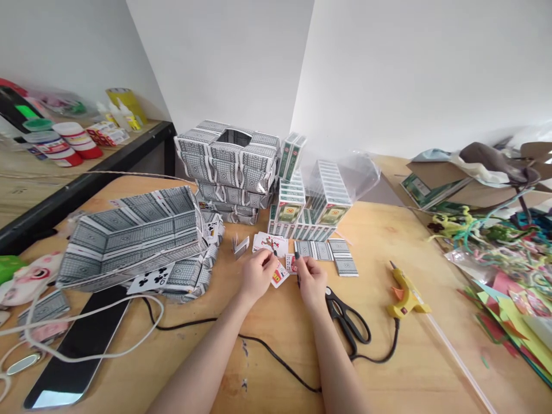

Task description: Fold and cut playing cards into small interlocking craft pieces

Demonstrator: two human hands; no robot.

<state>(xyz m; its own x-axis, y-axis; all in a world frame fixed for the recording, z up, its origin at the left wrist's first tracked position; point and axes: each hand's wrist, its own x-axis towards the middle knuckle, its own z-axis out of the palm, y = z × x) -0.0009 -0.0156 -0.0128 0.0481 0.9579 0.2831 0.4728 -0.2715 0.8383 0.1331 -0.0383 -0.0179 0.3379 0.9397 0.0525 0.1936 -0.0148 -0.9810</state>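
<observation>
My left hand [259,273] is closed in a pinch above the table, and a small dark tip shows at its fingers. Just under its fingertips lies a red and yellow printed playing card [280,276]. My right hand [312,280] is wrapped round a slim dark pen-like stick [297,257], held roughly upright. A joker card [271,244] and another red-printed card [291,263] lie just beyond the hands. Several patterned card backs [321,250] lie in a row, some folded. Black-handled scissors [347,319] rest beside my right wrist.
Boxes built of folded cards [228,164] stand at the back, and an open card tray [133,236] sits left. Card packs [330,201] are stacked behind. A yellow glue gun [405,293] lies right, its black cable [276,355] running beneath my arms. A phone [81,345] lies left.
</observation>
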